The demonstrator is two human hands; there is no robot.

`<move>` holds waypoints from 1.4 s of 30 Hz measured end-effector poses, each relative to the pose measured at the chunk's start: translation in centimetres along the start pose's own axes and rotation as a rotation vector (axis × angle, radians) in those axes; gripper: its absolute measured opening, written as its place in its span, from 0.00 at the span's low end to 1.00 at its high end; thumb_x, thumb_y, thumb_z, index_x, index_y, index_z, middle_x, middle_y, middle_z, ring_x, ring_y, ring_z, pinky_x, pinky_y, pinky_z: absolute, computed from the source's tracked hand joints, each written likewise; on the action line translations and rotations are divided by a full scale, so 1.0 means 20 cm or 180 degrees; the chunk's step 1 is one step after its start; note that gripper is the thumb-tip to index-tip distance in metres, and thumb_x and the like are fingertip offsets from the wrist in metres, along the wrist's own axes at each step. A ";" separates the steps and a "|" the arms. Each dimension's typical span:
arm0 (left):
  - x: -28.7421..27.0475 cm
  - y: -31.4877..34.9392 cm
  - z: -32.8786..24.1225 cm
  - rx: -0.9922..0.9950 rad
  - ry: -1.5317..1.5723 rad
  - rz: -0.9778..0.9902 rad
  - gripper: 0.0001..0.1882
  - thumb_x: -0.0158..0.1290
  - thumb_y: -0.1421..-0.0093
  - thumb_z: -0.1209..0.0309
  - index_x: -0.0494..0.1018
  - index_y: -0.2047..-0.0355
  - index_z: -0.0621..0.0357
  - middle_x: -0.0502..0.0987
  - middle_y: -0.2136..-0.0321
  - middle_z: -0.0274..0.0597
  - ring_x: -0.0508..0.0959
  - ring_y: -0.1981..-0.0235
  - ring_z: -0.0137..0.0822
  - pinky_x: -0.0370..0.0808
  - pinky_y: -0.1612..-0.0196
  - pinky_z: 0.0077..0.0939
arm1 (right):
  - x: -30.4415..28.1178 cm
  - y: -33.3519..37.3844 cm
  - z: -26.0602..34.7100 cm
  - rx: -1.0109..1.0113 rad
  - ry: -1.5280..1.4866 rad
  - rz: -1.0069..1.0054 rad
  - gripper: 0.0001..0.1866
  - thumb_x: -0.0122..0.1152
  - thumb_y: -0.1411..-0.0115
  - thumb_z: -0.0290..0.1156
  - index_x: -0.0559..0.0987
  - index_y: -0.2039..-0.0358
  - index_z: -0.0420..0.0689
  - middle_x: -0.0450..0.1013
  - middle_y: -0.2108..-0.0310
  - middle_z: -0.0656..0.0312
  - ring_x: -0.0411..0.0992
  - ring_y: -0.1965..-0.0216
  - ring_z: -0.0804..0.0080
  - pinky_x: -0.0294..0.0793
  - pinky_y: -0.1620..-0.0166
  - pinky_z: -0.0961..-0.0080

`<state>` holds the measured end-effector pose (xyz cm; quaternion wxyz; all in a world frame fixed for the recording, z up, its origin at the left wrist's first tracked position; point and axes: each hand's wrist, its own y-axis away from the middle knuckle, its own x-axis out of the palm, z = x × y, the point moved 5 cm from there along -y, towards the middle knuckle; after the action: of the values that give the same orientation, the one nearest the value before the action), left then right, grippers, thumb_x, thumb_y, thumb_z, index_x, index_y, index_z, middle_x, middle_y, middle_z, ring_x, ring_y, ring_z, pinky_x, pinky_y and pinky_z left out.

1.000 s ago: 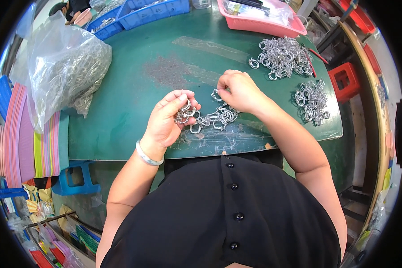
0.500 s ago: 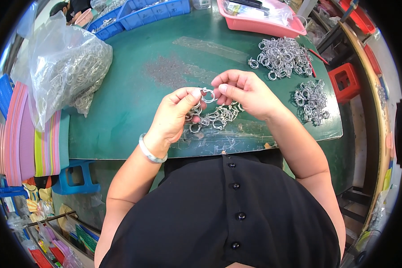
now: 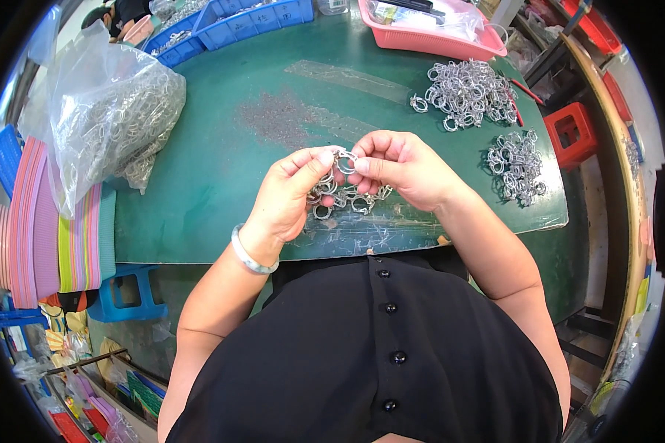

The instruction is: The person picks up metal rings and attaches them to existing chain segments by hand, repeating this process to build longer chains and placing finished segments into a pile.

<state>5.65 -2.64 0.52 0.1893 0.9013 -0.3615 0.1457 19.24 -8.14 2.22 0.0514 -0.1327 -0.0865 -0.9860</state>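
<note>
A silvery metal ring is held up between my two hands over the near middle of the table. My left hand pinches its left side between thumb and fingers, and more rings sit under the curled fingers of that hand. The thumb and fingers of my right hand are closed on the ring's right side. A small heap of similar metal rings lies on the table just below the hands, partly hidden by them.
On the green table, a large ring pile and a smaller one lie right, with red-handled pliers. A bulging clear bag stands left. Blue bins and a pink basket stand at the back. A co-worker is far left.
My right hand has come down and slightly left, and its thumb and fingers have closed on the ring. My left hand has barely moved.
</note>
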 end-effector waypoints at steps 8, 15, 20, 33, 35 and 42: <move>0.01 0.00 0.00 0.0269 -0.0233 -0.0057 0.12 0.47 0.41 0.66 0.70 0.61 0.58 0.74 0.71 0.34 0.73 0.71 0.25 0.70 0.74 0.16 | 0.05 0.05 0.09 -0.1730 0.2640 -0.0511 0.06 0.57 0.51 0.22 0.72 0.71 0.39 0.68 0.76 0.59 0.69 0.75 0.72 0.68 0.71 0.79; -0.02 -0.02 0.04 -0.0022 0.0833 0.0356 0.14 0.46 0.41 0.65 0.67 0.58 0.58 0.73 0.68 0.38 0.73 0.67 0.31 0.71 0.73 0.20 | 0.06 0.07 0.08 -0.1647 0.1817 -0.0672 0.10 0.55 0.52 0.17 0.69 0.68 0.40 0.68 0.75 0.63 0.70 0.72 0.78 0.69 0.69 0.80; -0.04 -0.04 0.08 -0.0091 0.1064 0.0638 0.15 0.45 0.41 0.62 0.66 0.57 0.57 0.72 0.66 0.39 0.73 0.64 0.36 0.71 0.72 0.25 | 0.04 0.07 0.08 -0.1685 0.1653 -0.0609 0.11 0.52 0.51 0.16 0.68 0.66 0.39 0.69 0.73 0.62 0.70 0.70 0.78 0.69 0.66 0.82; -0.19 0.08 -0.14 0.0403 0.1746 0.0582 0.15 0.47 0.42 0.62 0.67 0.57 0.53 0.71 0.63 0.43 0.72 0.63 0.40 0.70 0.74 0.23 | -0.17 0.05 0.08 -0.1300 0.4481 -0.0688 0.13 0.57 0.55 0.24 0.73 0.65 0.40 0.67 0.68 0.54 0.65 0.61 0.56 0.65 0.57 0.66; -0.26 0.12 -0.30 0.0833 0.1415 0.0505 0.15 0.48 0.43 0.63 0.66 0.57 0.54 0.71 0.64 0.44 0.73 0.64 0.39 0.69 0.75 0.23 | -0.17 0.06 0.07 -0.1087 0.4535 -0.0637 0.13 0.59 0.58 0.24 0.75 0.67 0.40 0.66 0.68 0.54 0.64 0.62 0.55 0.66 0.58 0.66; -0.58 0.50 -1.12 0.2953 -0.0553 -0.1494 0.09 0.50 0.45 0.72 0.69 0.63 0.58 0.74 0.73 0.39 0.75 0.71 0.30 0.71 0.77 0.22 | -0.14 0.04 0.04 -0.1106 0.4320 -0.0597 0.10 0.61 0.61 0.21 0.73 0.75 0.38 0.66 0.69 0.55 0.63 0.64 0.56 0.65 0.60 0.68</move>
<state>-12.24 7.61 18.17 -0.2328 0.9558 -0.0618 0.1690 22.12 -8.47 2.36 -0.0131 0.5132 0.1121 -0.8508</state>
